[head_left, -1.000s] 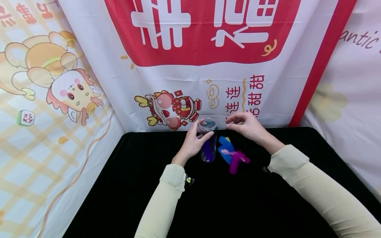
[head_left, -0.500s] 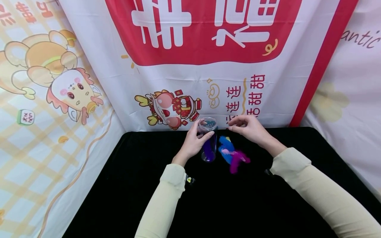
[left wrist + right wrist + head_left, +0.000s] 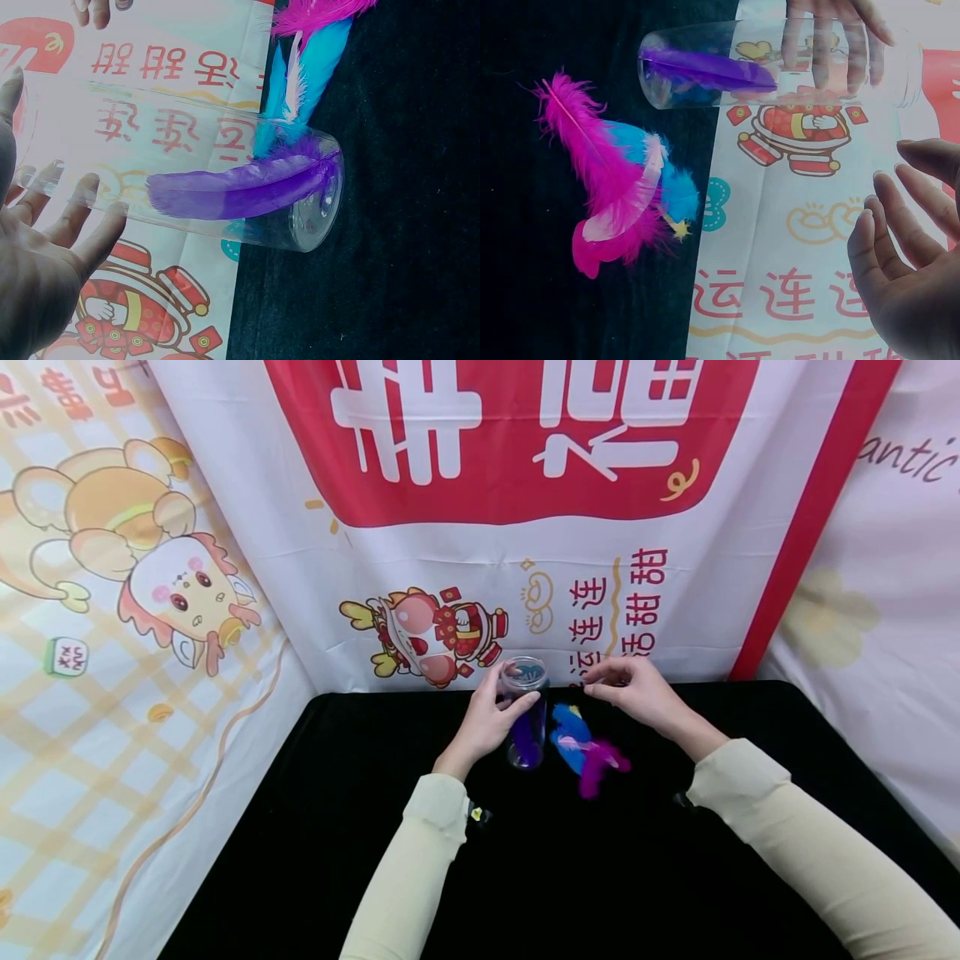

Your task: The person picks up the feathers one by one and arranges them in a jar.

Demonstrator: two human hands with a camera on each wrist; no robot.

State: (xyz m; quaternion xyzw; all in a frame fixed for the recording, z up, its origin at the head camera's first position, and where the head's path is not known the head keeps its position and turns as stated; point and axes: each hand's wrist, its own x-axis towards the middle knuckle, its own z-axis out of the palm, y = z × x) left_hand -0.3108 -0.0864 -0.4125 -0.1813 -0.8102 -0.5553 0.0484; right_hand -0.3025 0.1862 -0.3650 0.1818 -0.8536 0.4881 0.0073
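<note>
My left hand (image 3: pixel 486 720) grips a clear jar (image 3: pixel 187 124) around its upper part, the thumb across the near side. The jar stands upright at the back of the black table with its mouth uncovered. Inside it a purple feather (image 3: pixel 240 187) leans from the bottom up along the wall. To the right of the jar, my right hand (image 3: pixel 637 692) hovers with loosely bent fingers and holds nothing. Below that hand lies a small pile of feathers: a magenta feather (image 3: pixel 585 150), blue feathers (image 3: pixel 681 191), a pale pink feather (image 3: pixel 630 214) and a yellow tip (image 3: pixel 681 229).
A black cloth covers the table (image 3: pixel 570 877). Right behind the jar hangs a white and red printed curtain (image 3: pixel 465 560), close along the table's back edge. More printed curtains (image 3: pixel 112 710) close off the left and right sides.
My right hand has drifted slightly to the right and down, away from the jar's mouth. The left hand, jar and feathers keep their places.
</note>
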